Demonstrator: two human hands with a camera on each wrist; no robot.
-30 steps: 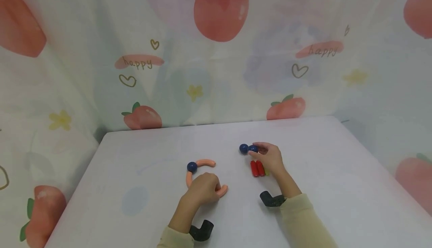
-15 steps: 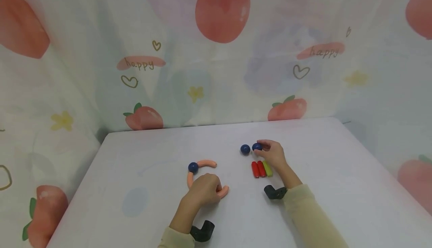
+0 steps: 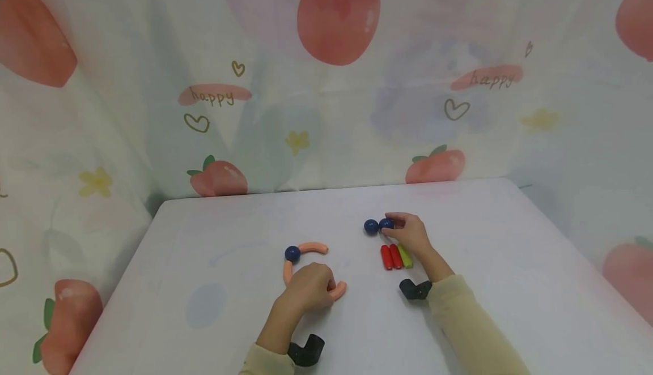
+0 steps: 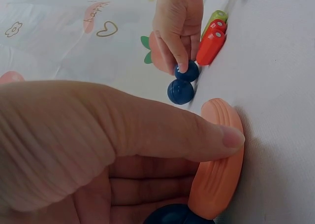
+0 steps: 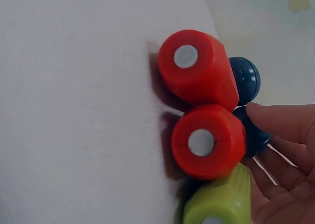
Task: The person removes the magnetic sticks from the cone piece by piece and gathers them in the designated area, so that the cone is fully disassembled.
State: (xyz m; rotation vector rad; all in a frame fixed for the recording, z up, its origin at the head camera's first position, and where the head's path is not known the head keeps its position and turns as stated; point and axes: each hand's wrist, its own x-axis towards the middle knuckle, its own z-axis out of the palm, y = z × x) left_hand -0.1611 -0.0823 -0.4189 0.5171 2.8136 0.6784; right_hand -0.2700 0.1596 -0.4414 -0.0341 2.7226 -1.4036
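My left hand [image 3: 308,285] grips a curved orange magnetic rod [image 4: 216,184], thumb laid across its ridged side. Below that rod, a dark blue ball [image 4: 170,215] shows at the bottom of the left wrist view, partly cut off. Farther up the same chain, another blue ball [image 3: 292,254] joins two curved orange rods, one of them the upper rod [image 3: 313,247]; my hand covers part of the shape. My right hand [image 3: 412,236] pinches a blue magnetic ball [image 3: 385,225] between thumb and fingers, right up against a second loose blue ball [image 3: 371,227].
Two short red rods [image 3: 387,257] and a yellow-green rod [image 3: 406,256] lie side by side just in front of my right hand. Black wrist devices [image 3: 308,350] stick out from both wrists. The white table [image 3: 229,222] ends at a printed cloth backdrop [image 3: 336,120].
The pinched ball shifted right, leaving a gap from the other loose ball, then came back against it. The yellow-green rod shows more fully now. My left hand holds its place.
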